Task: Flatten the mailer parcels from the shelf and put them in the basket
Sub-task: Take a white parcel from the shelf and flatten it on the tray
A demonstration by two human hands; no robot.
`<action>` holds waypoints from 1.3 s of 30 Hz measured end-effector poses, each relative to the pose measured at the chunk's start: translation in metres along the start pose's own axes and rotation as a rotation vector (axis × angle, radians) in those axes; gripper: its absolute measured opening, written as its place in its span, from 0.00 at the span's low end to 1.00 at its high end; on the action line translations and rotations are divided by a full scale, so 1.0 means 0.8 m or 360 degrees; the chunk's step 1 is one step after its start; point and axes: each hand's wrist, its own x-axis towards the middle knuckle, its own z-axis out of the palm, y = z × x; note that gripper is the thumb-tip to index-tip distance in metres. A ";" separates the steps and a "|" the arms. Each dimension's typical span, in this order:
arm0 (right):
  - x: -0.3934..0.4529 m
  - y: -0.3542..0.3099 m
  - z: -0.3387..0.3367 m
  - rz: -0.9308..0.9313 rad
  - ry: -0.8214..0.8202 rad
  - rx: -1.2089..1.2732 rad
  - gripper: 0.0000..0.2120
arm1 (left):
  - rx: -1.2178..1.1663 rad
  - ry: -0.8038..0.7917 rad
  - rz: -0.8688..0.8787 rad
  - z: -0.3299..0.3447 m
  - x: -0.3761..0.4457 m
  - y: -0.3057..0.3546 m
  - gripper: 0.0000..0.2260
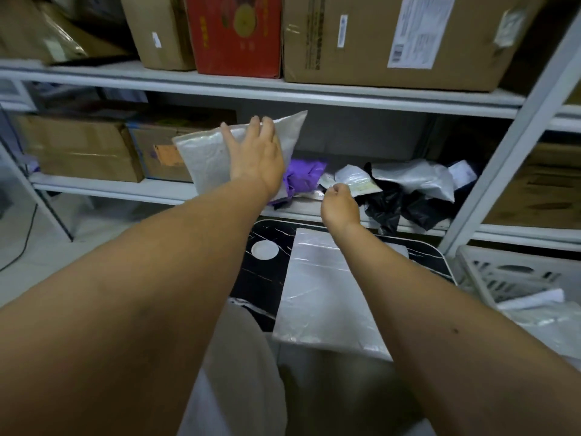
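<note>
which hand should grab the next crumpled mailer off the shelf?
Right. The right hand is already at the white crumpled mailer on the shelf; the left hand grips a silver mailer.

Two hands: the left hand point(256, 158) and the right hand point(339, 206). Four cardboard boxes along the top, one of them a red box point(235, 33). Two boxes at middle left. One flat mailer point(317, 287) lower centre. One basket point(515, 275) at right.

The silver mailer point(207, 152) under the left hand point(256, 158) is glossy, crinkled plastic film. Just beyond the right hand point(341, 204) lie shiny purple point(303, 177) and black point(386, 202) plastic bags. Below that hand, the black tabletop point(270, 275) looks polished, marble-veined. The boxes point(393, 39) above are matt cardboard.
</note>
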 end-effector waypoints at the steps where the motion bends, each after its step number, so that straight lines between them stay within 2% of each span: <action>1: -0.008 0.001 -0.011 0.0077 -0.0013 0.0132 0.19 | 0.0011 0.0018 0.0048 -0.015 -0.005 0.006 0.25; 7: -0.041 0.007 -0.067 0.0400 -0.0091 0.0795 0.22 | -0.0030 0.0191 0.0200 -0.077 -0.015 0.023 0.22; 10: -0.045 0.018 -0.093 0.0575 -0.0118 0.1164 0.34 | -0.0240 0.0268 0.0462 -0.096 -0.025 0.039 0.21; 12: -0.052 0.028 -0.112 0.0625 -0.0110 0.1399 0.36 | -0.0371 0.0195 0.0605 -0.100 -0.035 0.056 0.24; 17: -0.043 0.061 -0.153 0.0711 -0.0065 0.1723 0.35 | -0.0664 -0.0034 0.0846 -0.076 -0.056 0.094 0.27; 20: -0.033 0.073 -0.165 0.0696 0.0048 0.1866 0.36 | -0.0742 -0.0116 0.1036 -0.057 -0.066 0.108 0.25; 22: -0.031 0.076 -0.168 0.0688 0.0066 0.1937 0.35 | -0.0886 -0.0200 0.1094 -0.043 -0.070 0.116 0.29; 23: -0.032 0.075 -0.168 0.0683 0.0019 0.1955 0.32 | -0.0847 -0.0202 0.1179 -0.036 -0.073 0.119 0.30; 25: -0.029 0.080 -0.165 0.0686 -0.0125 0.1949 0.26 | -0.0628 -0.0079 0.1448 -0.014 -0.080 0.125 0.24; 27: -0.023 0.090 -0.157 0.0674 -0.0226 0.1813 0.20 | -0.0550 0.0069 0.1658 0.011 -0.090 0.129 0.18; 29: -0.013 0.106 -0.148 0.0709 -0.0188 0.1586 0.14 | -0.0570 0.0149 0.1783 0.034 -0.103 0.132 0.17; 31: -0.010 0.124 -0.140 0.0740 -0.0166 0.1302 0.25 | -0.0670 0.0112 0.1812 0.057 -0.118 0.136 0.17; 33: -0.013 0.146 -0.135 0.0791 -0.0192 0.0849 0.28 | -0.0684 -0.0098 0.1837 0.077 -0.135 0.142 0.15; 36: -0.009 0.190 -0.132 0.0789 -0.0207 0.0127 0.22 | -0.0471 -0.0607 0.1926 0.088 -0.168 0.159 0.13; 39: -0.008 0.215 -0.116 0.0724 -0.0215 -0.0503 0.16 | -0.0664 -0.0700 0.1615 0.089 -0.187 0.178 0.10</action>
